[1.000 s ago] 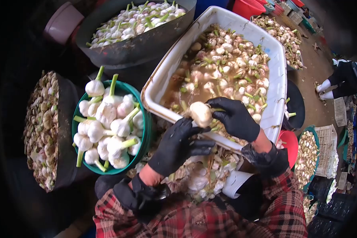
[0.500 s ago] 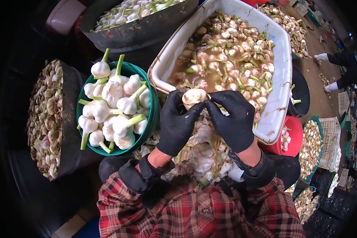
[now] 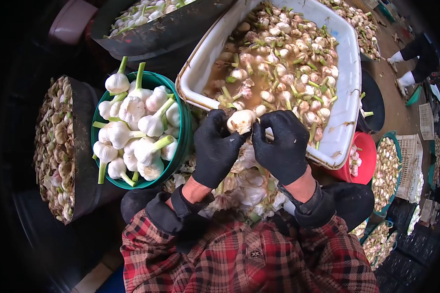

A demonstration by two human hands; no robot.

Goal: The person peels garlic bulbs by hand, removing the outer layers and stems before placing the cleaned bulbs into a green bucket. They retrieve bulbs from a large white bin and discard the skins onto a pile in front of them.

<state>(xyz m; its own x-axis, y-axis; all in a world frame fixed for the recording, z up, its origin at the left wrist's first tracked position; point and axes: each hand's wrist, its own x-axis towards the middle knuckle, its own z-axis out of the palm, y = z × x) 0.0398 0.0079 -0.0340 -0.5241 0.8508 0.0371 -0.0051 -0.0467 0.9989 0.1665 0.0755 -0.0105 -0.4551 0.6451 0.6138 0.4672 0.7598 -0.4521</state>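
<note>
We hold a round, cream-white garlic bulb with brownish patches [image 3: 241, 121] in our black-gloved left hand [image 3: 214, 152], its thumb and fingers closed on the bulb's side. Our black-gloved right hand [image 3: 282, 142] is curled just beside it, fingertips bunched; we cannot tell whether they grip anything. The bulb is by the near rim of a white plastic basin [image 3: 348, 88], right of a round green plastic tub [image 3: 185, 131].
</note>
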